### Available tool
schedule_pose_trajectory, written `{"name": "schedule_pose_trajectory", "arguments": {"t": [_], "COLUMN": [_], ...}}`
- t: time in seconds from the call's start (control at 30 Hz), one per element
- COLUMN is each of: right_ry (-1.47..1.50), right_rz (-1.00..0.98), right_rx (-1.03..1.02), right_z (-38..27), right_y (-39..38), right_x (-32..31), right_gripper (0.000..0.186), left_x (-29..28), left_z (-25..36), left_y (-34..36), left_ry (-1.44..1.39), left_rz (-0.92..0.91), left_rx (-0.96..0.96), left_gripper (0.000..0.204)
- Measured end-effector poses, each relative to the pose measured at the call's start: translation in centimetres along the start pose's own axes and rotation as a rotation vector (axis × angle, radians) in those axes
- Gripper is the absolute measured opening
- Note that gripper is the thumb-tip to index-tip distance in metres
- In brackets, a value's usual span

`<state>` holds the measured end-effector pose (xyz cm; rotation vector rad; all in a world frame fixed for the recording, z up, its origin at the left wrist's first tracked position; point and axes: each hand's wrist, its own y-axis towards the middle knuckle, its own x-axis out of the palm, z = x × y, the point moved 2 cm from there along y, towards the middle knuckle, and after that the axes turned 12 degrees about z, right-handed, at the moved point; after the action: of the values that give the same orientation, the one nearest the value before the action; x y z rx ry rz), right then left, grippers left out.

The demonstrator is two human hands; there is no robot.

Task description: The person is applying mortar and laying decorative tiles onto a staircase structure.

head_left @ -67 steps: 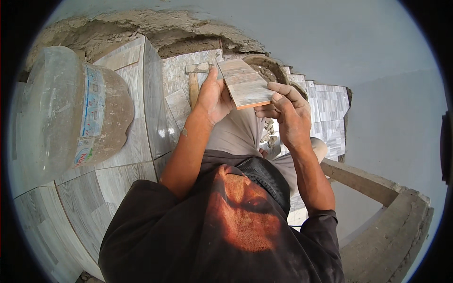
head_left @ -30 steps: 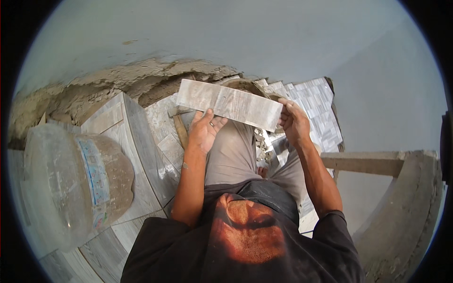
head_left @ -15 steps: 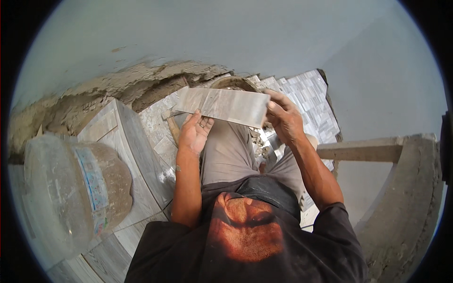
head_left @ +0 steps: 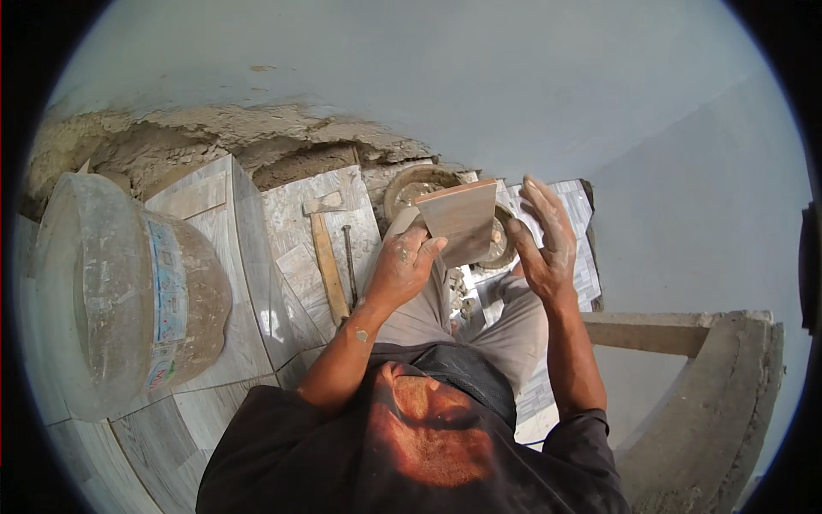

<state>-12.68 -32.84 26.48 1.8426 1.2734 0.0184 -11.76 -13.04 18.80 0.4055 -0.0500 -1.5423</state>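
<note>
Nearest us, our left hand [head_left: 402, 267] clamps the ceramic tile [head_left: 461, 221] upright, brown back toward us for inspection, our right hand [head_left: 546, 242] open at three o'clock, the mortar pan [head_left: 417, 183] beyond at twelve.

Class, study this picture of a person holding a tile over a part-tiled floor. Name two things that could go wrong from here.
1. Only the left hand grips the tile; the right hand is open beside it, so it might slip and break.
2. A falling tile could hit the hammer or the laid tiles below and chip them.
</note>
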Motion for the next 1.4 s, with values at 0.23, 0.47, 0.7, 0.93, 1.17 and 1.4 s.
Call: {"name": "schedule_pose_trajectory", "arguments": {"t": [0.23,0.47,0.7,0.93,1.17,1.4], "right_ry": [-0.158,0.054,0.156,0.491,0.709,0.629], "right_rz": [-0.331,-0.396,0.051,0.226,0.177,-0.077], "right_rx": [-0.392,-0.232,0.5,0.833,1.126,1.058], "right_z": [-3.3,-2.1,4.3,10.2,12.3,11.4], "right_y": [2.8,2.6,4.5,1.1,-4.6,-5.1], "right_x": [-0.4,-0.7,-3.0,3.5,15.0,17.7], "right_gripper": [0.052,0.038,0.03,0.032,0.03,0.039], "left_x": [1.8,0.8,1.5,0.8,2.9,-2.3], "left_z": [-0.8,0.5,-3.1,-10.2,-13.5,-22.9], "left_y": [-0.2,0.4,3.2,0.2,1.9,6.2], "left_ry": [0.022,-0.055,-0.36,-1.341,-1.151,-0.981], "left_rz": [-0.053,-0.096,-0.111,0.373,0.654,0.789], "left_rx": [0.13,-0.059,-0.266,-0.965,-0.871,-0.835], "left_gripper": [0.017,0.02,0.034,0.031,0.019,0.018]}}
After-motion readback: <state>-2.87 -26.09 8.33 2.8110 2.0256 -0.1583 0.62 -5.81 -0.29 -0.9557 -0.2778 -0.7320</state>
